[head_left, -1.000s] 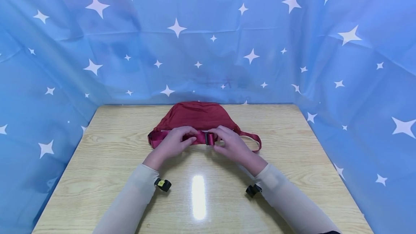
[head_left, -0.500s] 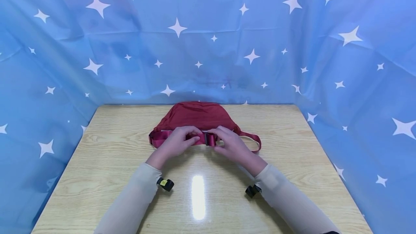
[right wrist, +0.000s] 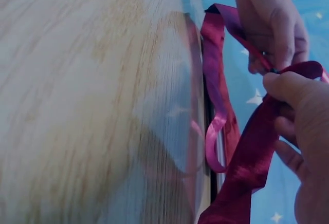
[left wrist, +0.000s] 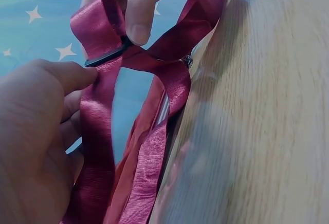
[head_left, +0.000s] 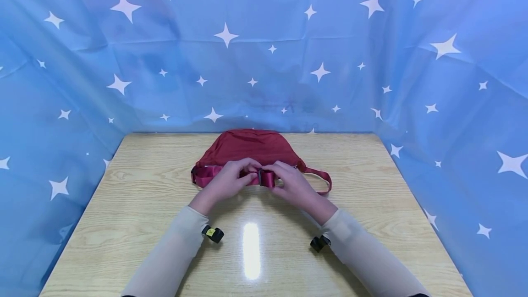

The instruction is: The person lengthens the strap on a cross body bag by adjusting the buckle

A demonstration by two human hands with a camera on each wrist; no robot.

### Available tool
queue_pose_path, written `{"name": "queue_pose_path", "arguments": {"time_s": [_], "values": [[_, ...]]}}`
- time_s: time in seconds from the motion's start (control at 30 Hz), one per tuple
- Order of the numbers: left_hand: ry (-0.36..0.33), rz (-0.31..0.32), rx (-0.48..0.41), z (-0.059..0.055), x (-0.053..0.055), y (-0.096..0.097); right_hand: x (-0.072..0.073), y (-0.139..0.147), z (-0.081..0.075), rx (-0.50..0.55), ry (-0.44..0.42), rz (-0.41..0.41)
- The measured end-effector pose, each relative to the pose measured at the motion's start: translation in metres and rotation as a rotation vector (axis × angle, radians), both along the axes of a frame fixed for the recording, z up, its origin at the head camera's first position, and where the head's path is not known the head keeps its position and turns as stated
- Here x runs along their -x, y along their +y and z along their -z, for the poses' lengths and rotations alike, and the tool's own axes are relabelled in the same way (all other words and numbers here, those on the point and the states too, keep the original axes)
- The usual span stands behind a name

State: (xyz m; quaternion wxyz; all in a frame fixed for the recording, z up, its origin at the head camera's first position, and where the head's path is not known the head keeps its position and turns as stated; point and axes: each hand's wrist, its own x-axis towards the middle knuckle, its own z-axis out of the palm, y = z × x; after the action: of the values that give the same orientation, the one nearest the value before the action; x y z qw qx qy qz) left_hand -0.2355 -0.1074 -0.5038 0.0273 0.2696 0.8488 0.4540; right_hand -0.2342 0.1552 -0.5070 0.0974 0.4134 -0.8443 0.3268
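Observation:
A dark red waist bag (head_left: 252,146) lies at the back middle of the table, its magenta strap (head_left: 206,175) running along the near side. On that strap sits a black slide buckle (left wrist: 107,55), with a loop of webbing standing up beyond it in the left wrist view. My left hand (head_left: 230,180) pinches the strap just left of the buckle, thumb tip right at the buckle's end. From the other side, my right hand (head_left: 296,188) holds the webbing loop at the buckle between thumb and fingers. Its curled fingers partly hide the strap.
The wooden table (head_left: 165,242) carries a bright light reflection in front of the hands. A thin strap loop (head_left: 327,178) spreads out right of the bag. Blue star-printed cloth (head_left: 264,58) hangs behind the table and along both sides.
My left hand has slid a little to the right, closer to the buckle and my right hand. The strap's left end has shifted slightly right; my right hand is almost still.

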Motion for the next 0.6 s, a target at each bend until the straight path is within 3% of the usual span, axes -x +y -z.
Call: {"name": "queue_pose_path", "arguments": {"time_s": [0.3,0.6], "values": [[0.021,-0.021,0.163,-0.009,-0.004,-0.015,-0.001,0.002,0.003,-0.006,-0.013,0.010],[0.016,-0.048,0.192,-0.010,-0.005,-0.031,-0.001,0.002,-0.001,-0.019,-0.006,0.010]]}}
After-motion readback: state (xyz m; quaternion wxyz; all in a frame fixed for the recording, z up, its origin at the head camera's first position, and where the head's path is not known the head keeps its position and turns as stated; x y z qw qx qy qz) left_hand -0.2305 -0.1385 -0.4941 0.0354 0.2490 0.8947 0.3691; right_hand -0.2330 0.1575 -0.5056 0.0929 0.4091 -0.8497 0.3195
